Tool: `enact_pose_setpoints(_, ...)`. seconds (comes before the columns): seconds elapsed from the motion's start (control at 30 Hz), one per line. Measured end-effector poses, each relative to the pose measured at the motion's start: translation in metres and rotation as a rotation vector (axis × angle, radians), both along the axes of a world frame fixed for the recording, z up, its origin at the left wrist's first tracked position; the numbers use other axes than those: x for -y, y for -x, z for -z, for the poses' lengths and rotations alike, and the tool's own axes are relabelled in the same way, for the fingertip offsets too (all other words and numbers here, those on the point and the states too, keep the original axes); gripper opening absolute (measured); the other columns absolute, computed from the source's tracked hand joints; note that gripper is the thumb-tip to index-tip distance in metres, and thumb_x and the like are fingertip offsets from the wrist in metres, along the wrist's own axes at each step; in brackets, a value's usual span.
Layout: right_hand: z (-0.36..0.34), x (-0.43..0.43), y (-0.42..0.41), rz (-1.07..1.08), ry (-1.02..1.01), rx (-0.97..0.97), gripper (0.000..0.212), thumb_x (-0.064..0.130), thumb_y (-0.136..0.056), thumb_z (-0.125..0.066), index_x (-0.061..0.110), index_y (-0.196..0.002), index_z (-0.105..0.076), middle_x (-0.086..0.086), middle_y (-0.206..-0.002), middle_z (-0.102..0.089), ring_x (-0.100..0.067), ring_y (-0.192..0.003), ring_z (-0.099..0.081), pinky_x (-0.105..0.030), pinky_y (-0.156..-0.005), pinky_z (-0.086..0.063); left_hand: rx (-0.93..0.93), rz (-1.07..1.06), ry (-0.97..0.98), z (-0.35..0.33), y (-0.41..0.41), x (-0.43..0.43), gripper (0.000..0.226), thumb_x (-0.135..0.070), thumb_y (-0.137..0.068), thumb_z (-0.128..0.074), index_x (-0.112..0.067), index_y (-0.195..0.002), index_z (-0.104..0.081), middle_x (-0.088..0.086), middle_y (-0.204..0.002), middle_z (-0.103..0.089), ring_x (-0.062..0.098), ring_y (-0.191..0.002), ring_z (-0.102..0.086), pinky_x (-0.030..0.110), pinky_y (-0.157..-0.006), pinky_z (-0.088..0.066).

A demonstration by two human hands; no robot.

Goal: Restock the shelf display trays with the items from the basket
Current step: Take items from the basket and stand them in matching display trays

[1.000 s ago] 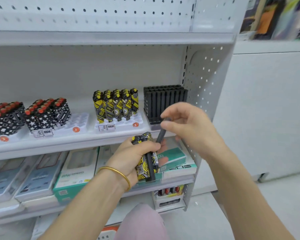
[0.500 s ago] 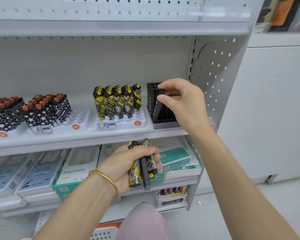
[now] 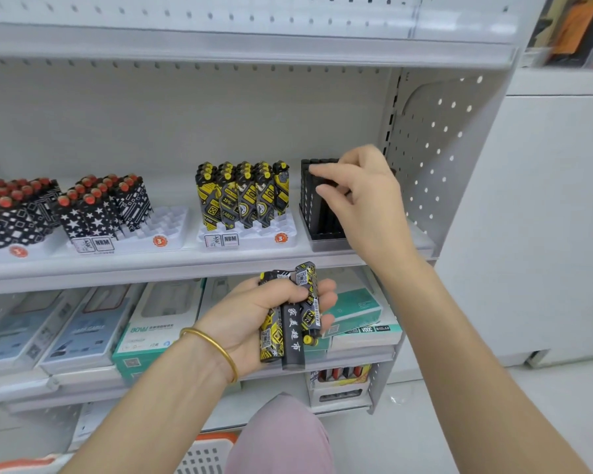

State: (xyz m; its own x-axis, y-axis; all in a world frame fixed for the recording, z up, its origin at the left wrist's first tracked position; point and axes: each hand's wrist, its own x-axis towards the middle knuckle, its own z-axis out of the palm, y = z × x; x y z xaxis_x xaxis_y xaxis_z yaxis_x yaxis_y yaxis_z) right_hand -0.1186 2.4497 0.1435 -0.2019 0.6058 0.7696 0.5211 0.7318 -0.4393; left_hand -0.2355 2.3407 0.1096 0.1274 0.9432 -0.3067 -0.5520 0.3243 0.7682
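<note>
Your right fingers [image 3: 326,172] pinch the top of a black lighter [image 3: 314,206] in the dark tray [image 3: 326,243] on the shelf [image 3: 151,268], where a crooked push could topple its neighbours, while your left fingers [image 3: 317,289] clamp a bundle of lighters [image 3: 290,336] that may slip.

The right hand [image 3: 367,203] has left the left hand [image 3: 250,319] and gone up toward 1 o'clock to the black tray [image 3: 326,242] on the shelf [image 3: 151,265]. Its thumb and forefinger now sit at the tops of the black lighters [image 3: 314,213] standing there. The black lighter it was drawing from the left hand's bundle [image 3: 290,323] a second ago no longer shows apart from them.
</note>
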Motion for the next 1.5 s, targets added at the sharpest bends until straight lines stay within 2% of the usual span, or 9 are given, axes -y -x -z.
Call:
enact_pose_setpoints(0.13,0.005,0.022,-0.008,-0.078,0.001,-0.124,0.030,-0.002,-0.081,-0.058,0.014,-0.105,-0.068,0.003,-0.095,-0.050,-0.016,-0.075,-0.056,-0.037,-0.071,-0.052,0.022,-0.023,-0.018,0.002,0.002,0.002,0.022,0.007,-0.089,-0.044,0.011,-0.105,-0.058,0.018,-0.092,-0.072,0.022,-0.070,-0.071,0.038,-0.061,-0.059)
enact_pose_setpoints(0.37,0.017,0.087,-0.020,-0.353,0.592,0.042,0.016,0.023,-0.078,-0.073,0.017,-0.069,-0.062,-0.005,-0.064,-0.062,-0.014,-0.053,-0.060,-0.031,-0.052,-0.048,0.063,-0.160,-0.036,0.006,0.003,0.001,0.015,0.003,-0.088,-0.045,0.005,-0.091,-0.059,0.019,-0.078,-0.065,0.024,-0.058,-0.066,0.032,-0.052,-0.057)
enact_pose_setpoints(0.5,0.027,0.100,-0.015,-0.266,0.644,0.242,0.027,0.030,-0.074,-0.076,0.012,-0.075,-0.055,-0.009,-0.061,-0.064,-0.007,-0.050,-0.061,-0.034,-0.059,-0.053,0.041,-0.272,-0.037,0.011,-0.002,0.001,0.015,-0.001,-0.088,-0.048,-0.002,-0.088,-0.062,0.014,-0.073,-0.064,0.024,-0.056,-0.062,0.029,-0.048,-0.054)
enact_pose_setpoints(0.63,0.027,0.104,-0.015,-0.328,0.843,0.026,0.022,0.006,-0.075,-0.075,0.006,-0.082,-0.053,-0.016,-0.062,-0.064,-0.026,-0.054,-0.066,-0.040,-0.057,-0.058,0.046,-0.384,-0.095,0.013,-0.008,0.004,0.011,-0.009,-0.090,-0.055,-0.003,-0.082,-0.060,0.009,-0.066,-0.064,0.018,-0.056,-0.062,0.026,-0.051,-0.053)
enact_pose_setpoints(0.83,0.028,0.096,-0.028,-0.396,1.002,-0.034,0.025,0.000,-0.075,-0.073,0.010,-0.091,-0.057,-0.004,-0.061,-0.062,-0.012,-0.049,-0.056,-0.021,-0.045,-0.043,0.036,-0.434,-0.088,0.012,-0.012,0.007,0.030,-0.030,-0.091,-0.054,-0.002,-0.083,-0.057,0.011,-0.075,-0.063,0.019,-0.067,-0.064,0.030,-0.055,-0.057)
enact_pose_setpoints(1.03,0.027,0.086,-0.043,-0.419,0.995,-0.100,0.013,0.002,-0.085,-0.062,0.013,-0.080,-0.065,-0.002,-0.070,-0.063,-0.009,-0.059,-0.055,-0.019,-0.051,-0.046,-0.003,-0.371,-0.125,0.010,-0.008,0.010,0.017,-0.016,-0.090,-0.057,-0.001,-0.083,-0.057,0.011,-0.072,-0.059,0.016,-0.060,-0.061,0.029,-0.058,-0.057)
enact_pose_setpoints(1.2,0.030,0.083,-0.039,-0.412,0.920,-0.075,0.007,0.003,-0.085,-0.063,0.011,-0.085,-0.063,-0.010,-0.079,-0.063,-0.010,-0.067,-0.061,-0.026,-0.061,-0.053,-0.190,-0.352,-0.198,0.012,-0.012,0.008,0.022,0.001,-0.084,-0.061,0.004,-0.106,-0.057,0.009,-0.066,-0.062,0.015,-0.053,-0.059,0.027,-0.056,-0.055)
enact_pose_setpoints(1.37,0.029,0.079,-0.037,-0.450,0.787,-0.075,0.059,-0.001,-0.085,-0.062,0.032,-0.131,-0.045,-0.023,-0.095,-0.061,-0.034,-0.078,-0.060,-0.027,-0.061,-0.049,-0.193,-0.319,-0.231,0.005,-0.011,0.005,0.014,0.005,-0.083,-0.061,0.002,-0.097,-0.059,0.008,-0.060,-0.059,0.015,-0.051,-0.056,0.023,-0.050,-0.052)
enact_pose_setpoints(1.5,0.025,0.078,-0.034,-0.463,0.732,-0.061,0.060,0.003,-0.083,-0.065,0.039,-0.127,-0.046,-0.006,-0.090,-0.065,-0.018,-0.074,-0.061,-0.027,-0.057,-0.048,-0.259,-0.314,-0.256,0.000,-0.013,0.001,0.010,0.003,-0.081,-0.065,-0.003,-0.087,-0.061,0.008,-0.061,-0.062,0.020,-0.057,-0.058,0.029,-0.057,-0.054)
